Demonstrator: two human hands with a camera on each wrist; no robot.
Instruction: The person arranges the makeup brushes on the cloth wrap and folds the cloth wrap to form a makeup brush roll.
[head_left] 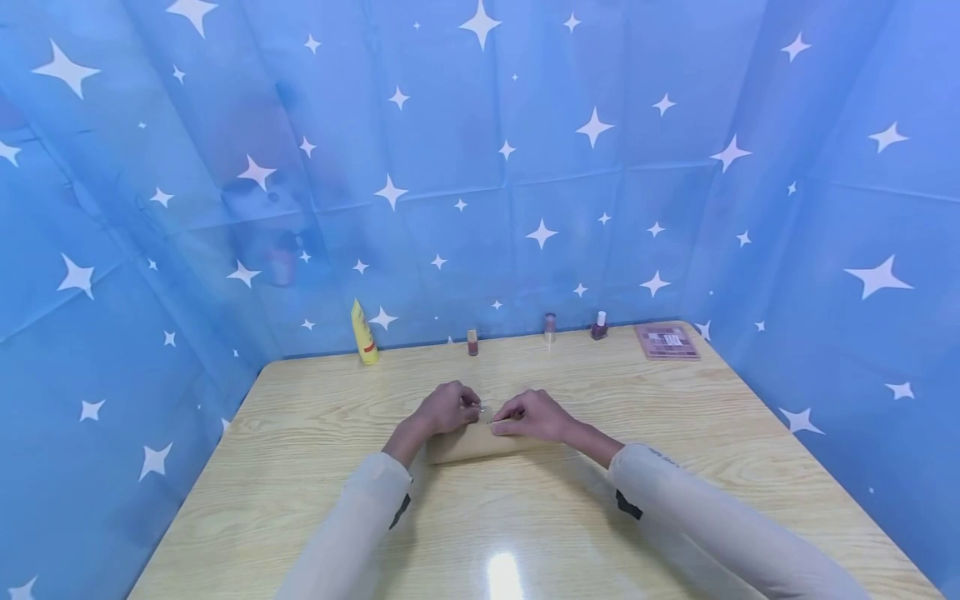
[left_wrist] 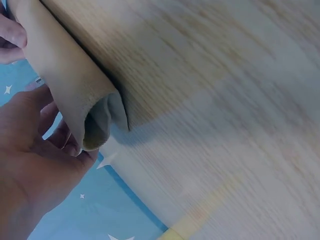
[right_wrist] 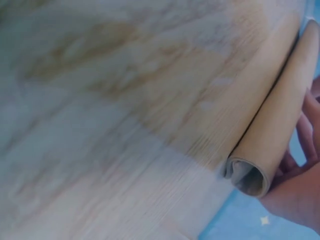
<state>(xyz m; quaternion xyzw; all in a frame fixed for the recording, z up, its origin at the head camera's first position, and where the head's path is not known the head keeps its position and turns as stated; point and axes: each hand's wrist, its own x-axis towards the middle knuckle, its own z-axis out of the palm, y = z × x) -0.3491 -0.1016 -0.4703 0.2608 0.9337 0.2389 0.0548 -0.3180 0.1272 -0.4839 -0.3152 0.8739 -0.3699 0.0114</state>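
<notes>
A tan roll-up pouch [head_left: 467, 445], its outside smooth and leather-like, lies crosswise on the table. Its open end shows pale inner layers in the left wrist view, where the roll [left_wrist: 67, 65] has a loose flap. My left hand [head_left: 446, 408] holds its far side with curled fingers, a small shiny fastener [head_left: 482, 408] at the fingertips. From the right, my right hand [head_left: 536, 416] bends over the top of the roll and pinches a thin piece close to the left fingertips. Fingers also curl behind the roll [right_wrist: 280, 115] in the right wrist view.
Along the back edge of the wooden table [head_left: 315, 467] stand a yellow tube [head_left: 363, 333], a small dark red bottle [head_left: 472, 342], a lip gloss tube [head_left: 550, 327] and a nail polish bottle [head_left: 599, 326]. A palette [head_left: 667, 342] lies back right. A starry blue curtain [head_left: 450, 150] hangs behind.
</notes>
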